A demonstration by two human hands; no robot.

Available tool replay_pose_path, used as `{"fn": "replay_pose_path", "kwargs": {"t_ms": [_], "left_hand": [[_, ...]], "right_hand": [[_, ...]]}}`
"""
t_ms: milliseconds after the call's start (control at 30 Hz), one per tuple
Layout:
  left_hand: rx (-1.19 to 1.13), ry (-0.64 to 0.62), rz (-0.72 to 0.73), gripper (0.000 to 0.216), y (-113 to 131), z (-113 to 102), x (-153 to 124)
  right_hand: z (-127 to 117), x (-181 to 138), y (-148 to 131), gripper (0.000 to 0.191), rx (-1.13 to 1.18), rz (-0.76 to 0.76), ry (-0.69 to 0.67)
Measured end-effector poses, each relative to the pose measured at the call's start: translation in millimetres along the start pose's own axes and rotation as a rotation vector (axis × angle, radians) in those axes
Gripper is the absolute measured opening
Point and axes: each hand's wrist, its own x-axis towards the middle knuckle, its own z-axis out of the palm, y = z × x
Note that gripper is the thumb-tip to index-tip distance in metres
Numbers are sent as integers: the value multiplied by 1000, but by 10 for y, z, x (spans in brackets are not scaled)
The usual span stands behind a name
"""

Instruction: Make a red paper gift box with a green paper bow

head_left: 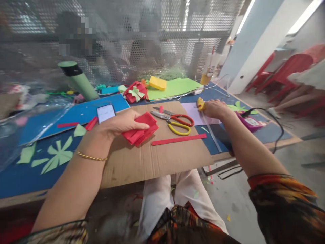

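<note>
My left hand (124,122) is closed around a folded red paper piece (142,130), held over the cardboard sheet (129,166). On the right, my right hand (215,109) has its fingers wrapped around a yellow glue gun (200,104), with part of the grip hidden by the hand. A clear glue stick (212,135) slants toward the table's front edge from below it. Between my hands, scissors (169,118) with one red and one yellow handle lie partly spread on the cardboard. A red strip (179,139) rests in front of them.
A phone (106,113) lies on a blue board (73,112) at left, near green paper cutouts (58,154). Behind stand a green tumbler (80,81) and a drink cup (209,71). A purple device (250,121) with a black cord sits by my right forearm.
</note>
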Motion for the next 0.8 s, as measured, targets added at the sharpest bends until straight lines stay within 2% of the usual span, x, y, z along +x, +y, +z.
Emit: {"fn": "replay_pose_path", "kwargs": {"t_ms": [167,267,367,433,533,600,800], "left_hand": [[-43,16,32,12,-27,-26,-7],[-104,5,68,15,-63,-44,0],[-165,2,106,22,-80,-49,4],[-194,2,125,26,-70,-46,1],[-219,20,129,28,-33,-33,-8],[-209,56,111,27,-3,-23,-14],[-193,140,65,19,48,2,-12]], "right_hand": [[79,55,71,7,60,-36,61],[29,-3,86,5,119,-35,141],[-84,-103,41,20,207,-7,241],[-185,-197,-33,19,309,21,313],[-330,-376,-198,3,601,20,371],[-396,-501,-313,7,740,-61,357],[-394,-740,-471,34,716,-452,203]]}}
